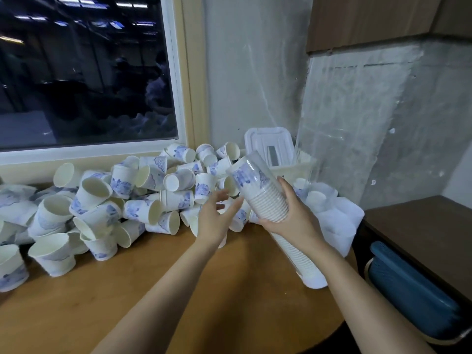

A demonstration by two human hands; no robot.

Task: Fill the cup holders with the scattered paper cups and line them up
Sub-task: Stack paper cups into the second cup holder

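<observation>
"On the tan wooden tabletop (127,290) under the dark window (84,72), starting at far left, what is most at risk?"

"A loose heap of white paper cups printed with blue flowers (122,200) is pictured, tumbled on their sides and mouths, well short of any holder. Their thin, light, tapered walls are judged easily dented. A slide toward the table's rounded edge could be set off if one cup were pulled carelessly from low in the pile."

"And at centre?"

"The left hand (212,223) is shown spread and relaxed at the heap's near edge, fingers apart, with nothing held. A soft rim could be crushed if a cup were snatched too hard."

"Further right?"

"A clear, glossy plastic tube cup holder (251,175) is held tilted, upper end toward the heap, lower end down by the table's edge. It is seen packed with a ribbed column of nested cups (270,208). The tube is clasped round its middle by the right hand (293,223), fingers and thumb curled about it. Smooth plastic is judged slippery, so the column could be spilled if that clasp were slackened. Whether the low end is capped cannot be told."
</observation>
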